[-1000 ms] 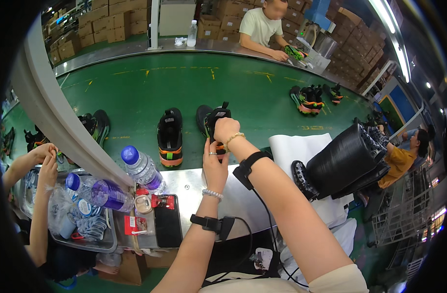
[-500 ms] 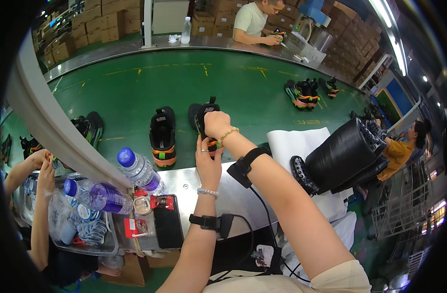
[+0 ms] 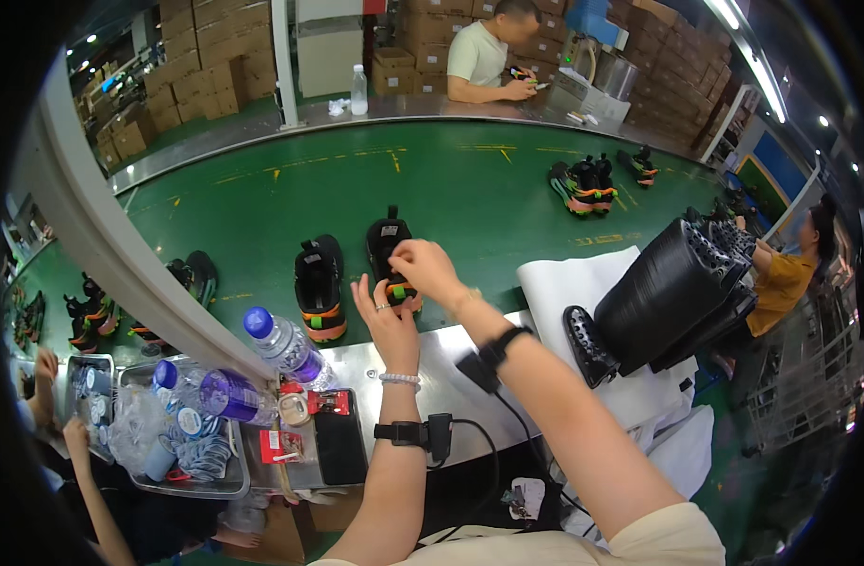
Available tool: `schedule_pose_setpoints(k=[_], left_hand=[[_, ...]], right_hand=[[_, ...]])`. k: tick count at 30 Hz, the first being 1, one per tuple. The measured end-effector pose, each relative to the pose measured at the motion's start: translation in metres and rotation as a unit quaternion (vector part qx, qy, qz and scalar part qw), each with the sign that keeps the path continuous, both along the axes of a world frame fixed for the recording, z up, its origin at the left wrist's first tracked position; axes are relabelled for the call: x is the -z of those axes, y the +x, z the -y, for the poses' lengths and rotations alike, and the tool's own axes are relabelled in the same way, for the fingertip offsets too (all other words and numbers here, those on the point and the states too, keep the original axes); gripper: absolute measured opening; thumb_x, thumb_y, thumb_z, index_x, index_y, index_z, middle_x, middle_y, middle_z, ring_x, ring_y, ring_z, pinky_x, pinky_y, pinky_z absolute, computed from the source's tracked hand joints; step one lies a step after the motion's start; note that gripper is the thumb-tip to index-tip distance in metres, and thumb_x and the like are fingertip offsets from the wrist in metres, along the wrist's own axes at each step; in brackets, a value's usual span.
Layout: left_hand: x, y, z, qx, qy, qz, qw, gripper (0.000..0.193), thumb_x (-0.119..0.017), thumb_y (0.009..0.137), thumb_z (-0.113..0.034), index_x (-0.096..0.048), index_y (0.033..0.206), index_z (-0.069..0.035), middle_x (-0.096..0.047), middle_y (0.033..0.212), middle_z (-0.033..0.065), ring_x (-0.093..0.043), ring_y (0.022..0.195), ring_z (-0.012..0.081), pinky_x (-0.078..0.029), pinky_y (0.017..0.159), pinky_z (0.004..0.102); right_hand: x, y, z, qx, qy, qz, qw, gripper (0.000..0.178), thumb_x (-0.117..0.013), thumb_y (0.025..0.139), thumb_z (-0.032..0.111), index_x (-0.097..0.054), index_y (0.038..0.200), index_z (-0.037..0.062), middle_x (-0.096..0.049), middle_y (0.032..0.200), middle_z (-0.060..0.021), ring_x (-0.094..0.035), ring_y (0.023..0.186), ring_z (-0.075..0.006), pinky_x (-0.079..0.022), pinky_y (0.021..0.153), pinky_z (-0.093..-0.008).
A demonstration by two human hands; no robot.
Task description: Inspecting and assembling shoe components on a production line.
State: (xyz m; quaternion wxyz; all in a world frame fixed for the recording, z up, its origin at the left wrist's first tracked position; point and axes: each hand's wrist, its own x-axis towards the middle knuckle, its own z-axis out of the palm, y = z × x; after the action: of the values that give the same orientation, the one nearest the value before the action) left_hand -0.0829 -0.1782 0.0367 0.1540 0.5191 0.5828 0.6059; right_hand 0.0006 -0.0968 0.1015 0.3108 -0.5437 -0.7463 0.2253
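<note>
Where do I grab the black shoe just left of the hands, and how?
I'd take the shoe by its heel, from the near side, thumb inside the opening: it sits sole-down, opening up, heel facing this way, so it looks easy to pinch there.

A black, orange-trimmed shoe (image 3: 383, 243) stands upright on the green surface (image 3: 489, 208).

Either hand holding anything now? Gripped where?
No clear hold. Left hand, fingers spread, is at the near end of the black shoe; right hand, fingers curled, is over its opening. Whether it pinches anything can't be told.
</note>
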Motion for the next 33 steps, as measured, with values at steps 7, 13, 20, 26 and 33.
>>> schedule_pose_setpoints(k=[7,13,20,26,33], left_hand=[[-0.010,-0.009,0.010,-0.236,0.069,-0.207,0.947,0.072,-0.074,0.072,-0.022,-0.038,0.135,-0.016,-0.014,0.150,0.0201,-0.008,0.137,0.0493,-0.015,0.106,0.0661],[0.003,-0.022,0.001,-0.189,-0.029,-0.108,0.976,0.092,-0.081,0.067,-0.027,-0.029,0.142,-0.018,0.003,0.153,0.0198,-0.002,0.136,0.0530,-0.016,0.108,0.0623],[0.005,-0.013,-0.028,-0.166,0.038,-0.102,0.980,0.037,-0.073,0.074,-0.016,-0.062,0.109,-0.008,-0.009,0.154,0.0165,-0.012,0.137,0.0481,-0.018,0.110,0.0539],[0.014,-0.017,-0.023,-0.191,0.033,-0.144,0.970,0.032,-0.074,0.073,-0.014,-0.062,0.101,-0.006,-0.018,0.151,0.0168,-0.018,0.137,0.0389,-0.016,0.111,0.0486],[0.014,-0.022,-0.036,-0.247,0.057,-0.128,0.959,0.034,-0.071,0.076,-0.015,-0.061,0.107,-0.004,-0.028,0.145,0.0151,-0.026,0.133,0.0370,-0.013,0.113,0.0534]], right_hand=[[0.061,0.055,0.108,0.129,-0.048,-0.372,0.918,0.019,-0.058,0.089,0.017,-0.062,0.096,0.0005,-0.063,0.062,-0.0060,-0.050,0.050,-0.0056,-0.036,0.044,-0.0197],[0.094,0.061,0.132,0.142,-0.092,-0.443,0.880,0.016,-0.055,0.089,0.014,-0.062,0.092,-0.0005,-0.056,0.055,-0.0042,-0.048,0.047,-0.0076,-0.038,0.047,-0.0229],[0.080,0.064,0.135,0.140,-0.069,-0.387,0.909,0.015,-0.054,0.089,0.013,-0.062,0.088,-0.0002,-0.054,0.055,-0.0026,-0.048,0.049,-0.0083,-0.042,0.052,-0.0246],[0.090,0.067,0.132,0.094,-0.063,-0.364,0.924,0.019,-0.053,0.091,0.018,-0.062,0.091,0.0007,-0.057,0.059,-0.0043,-0.052,0.053,-0.0083,-0.042,0.050,-0.0246],[0.086,0.075,0.136,0.087,-0.046,-0.351,0.931,0.021,-0.054,0.091,0.020,-0.062,0.088,0.0007,-0.056,0.058,-0.0029,-0.052,0.051,-0.0079,-0.041,0.049,-0.0242]])
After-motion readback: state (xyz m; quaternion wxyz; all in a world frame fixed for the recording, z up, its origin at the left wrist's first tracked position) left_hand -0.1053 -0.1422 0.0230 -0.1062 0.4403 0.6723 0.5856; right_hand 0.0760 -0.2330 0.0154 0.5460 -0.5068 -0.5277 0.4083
